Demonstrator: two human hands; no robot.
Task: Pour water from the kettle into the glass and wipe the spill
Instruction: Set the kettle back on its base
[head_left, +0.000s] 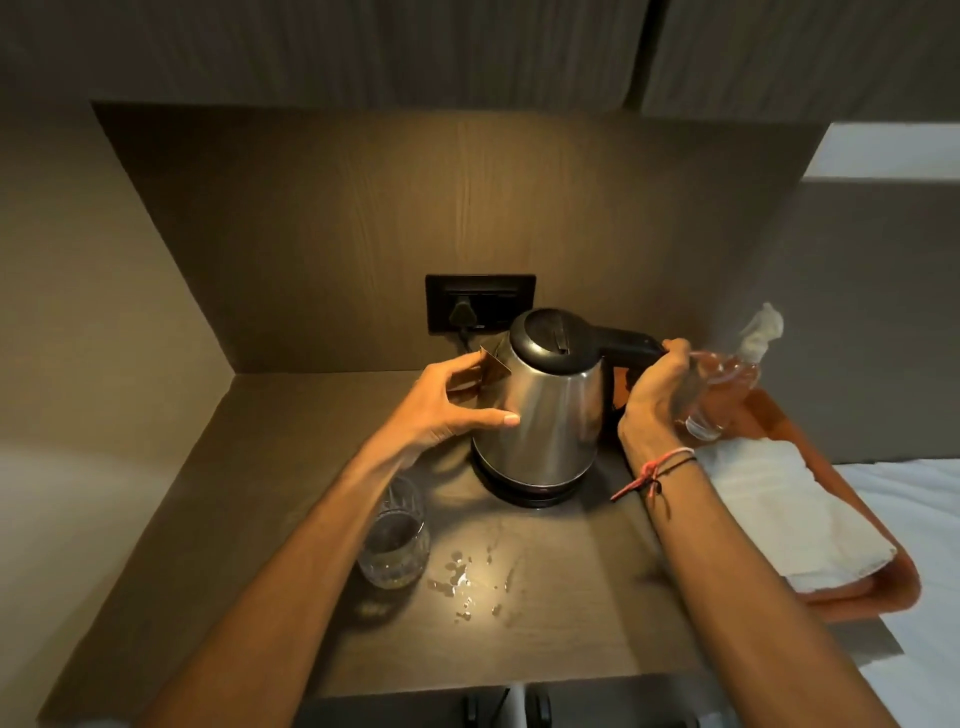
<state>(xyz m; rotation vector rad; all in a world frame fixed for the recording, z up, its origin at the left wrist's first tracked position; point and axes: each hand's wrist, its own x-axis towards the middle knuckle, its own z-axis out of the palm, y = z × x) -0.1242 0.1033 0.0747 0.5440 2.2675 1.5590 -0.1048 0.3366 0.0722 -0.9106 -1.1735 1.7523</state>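
Note:
A steel kettle (545, 410) with a black lid stands on its round black base (530, 493) at the back of the wooden counter. My right hand (657, 389) is closed around the kettle's black handle. My left hand (452, 400) rests flat against the kettle's left side, fingers spread, thumb on the steel. A cut-glass tumbler (395, 540) stands in front left, partly behind my left forearm, with a little water in it. Drops of spilled water (467, 577) lie on the counter just right of the glass.
An orange tray (883, 592) at the right holds a folded white cloth (779, 514) and a plastic-wrapped glass (727, 384). A black wall socket (480, 301) with a plug sits behind the kettle. Wooden walls close in the left and back; a white bed lies at the right.

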